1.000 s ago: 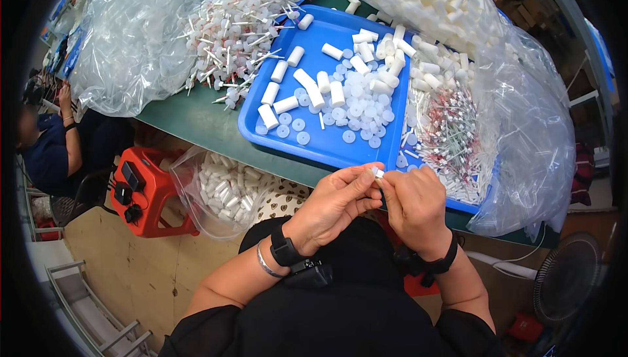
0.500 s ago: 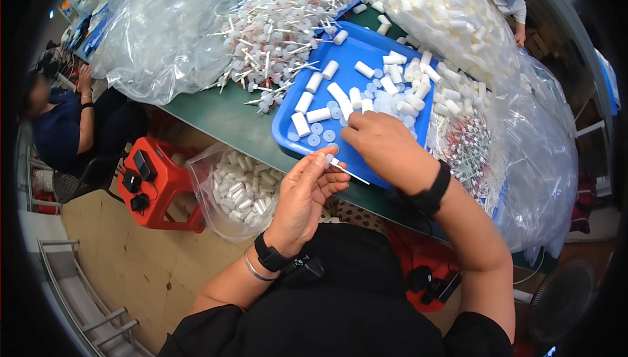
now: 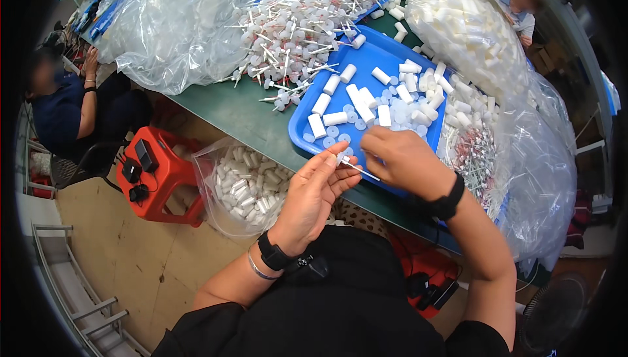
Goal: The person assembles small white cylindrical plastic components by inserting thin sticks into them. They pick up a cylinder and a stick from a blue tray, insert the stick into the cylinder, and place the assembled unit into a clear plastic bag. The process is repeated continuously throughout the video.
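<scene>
My left hand [image 3: 315,195] pinches a small white stick with a cap [image 3: 352,165] at the front edge of the blue tray [image 3: 302,121]. My right hand [image 3: 400,159] rests over the tray's near part, fingers curled down among small translucent round caps [image 3: 337,133]; what it grips is hidden. White plastic tubes [image 3: 335,119] lie loose across the tray. A pile of white sticks with caps [image 3: 294,26] sits on clear plastic behind the tray.
A clear bag of white tubes [image 3: 243,183] hangs below the green table edge [image 3: 230,113]. A red stool [image 3: 162,174] carries black gadgets. Big clear bags [image 3: 476,36] stand right and back. A seated person [image 3: 65,105] is at the left; another person [image 3: 520,0] is far right.
My hands, which were together near my lap, have parted. My right hand reached onto the tray. My left hand has come up to the tray edge holding the stick.
</scene>
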`<state>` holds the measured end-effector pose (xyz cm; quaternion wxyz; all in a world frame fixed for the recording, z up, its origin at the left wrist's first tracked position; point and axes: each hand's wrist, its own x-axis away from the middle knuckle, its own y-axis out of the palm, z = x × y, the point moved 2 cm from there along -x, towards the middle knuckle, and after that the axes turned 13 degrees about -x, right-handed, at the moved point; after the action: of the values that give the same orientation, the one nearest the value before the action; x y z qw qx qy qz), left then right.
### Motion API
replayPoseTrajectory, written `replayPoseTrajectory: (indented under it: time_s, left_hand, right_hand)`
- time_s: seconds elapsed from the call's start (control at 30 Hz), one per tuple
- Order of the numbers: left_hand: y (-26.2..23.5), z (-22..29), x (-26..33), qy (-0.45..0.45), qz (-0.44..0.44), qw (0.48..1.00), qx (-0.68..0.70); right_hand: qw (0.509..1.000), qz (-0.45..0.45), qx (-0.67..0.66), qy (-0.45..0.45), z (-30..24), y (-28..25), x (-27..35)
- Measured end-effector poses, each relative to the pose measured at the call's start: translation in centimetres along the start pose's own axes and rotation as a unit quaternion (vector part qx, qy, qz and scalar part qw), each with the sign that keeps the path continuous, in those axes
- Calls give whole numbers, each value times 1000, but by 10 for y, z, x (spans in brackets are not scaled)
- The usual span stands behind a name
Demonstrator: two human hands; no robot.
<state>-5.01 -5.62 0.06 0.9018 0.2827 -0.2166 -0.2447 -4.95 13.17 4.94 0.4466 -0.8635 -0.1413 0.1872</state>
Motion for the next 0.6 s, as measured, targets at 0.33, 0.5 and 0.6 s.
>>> replayPoseTrajectory:
  time_s: [0.33, 0.5, 0.6]
  left_hand:
    - [27, 2, -4, -21, -13, 999, 28]
    - [30, -4, -7, -22, -15, 999, 21]
    - [31, -7, -8, -17, -13, 1000, 12]
  right_hand:
    - [975, 111, -140, 132, -45, -32, 59]
    - [968, 147, -146, 143, -45, -30, 76]
    - [967, 161, -139, 140, -44, -26, 81]
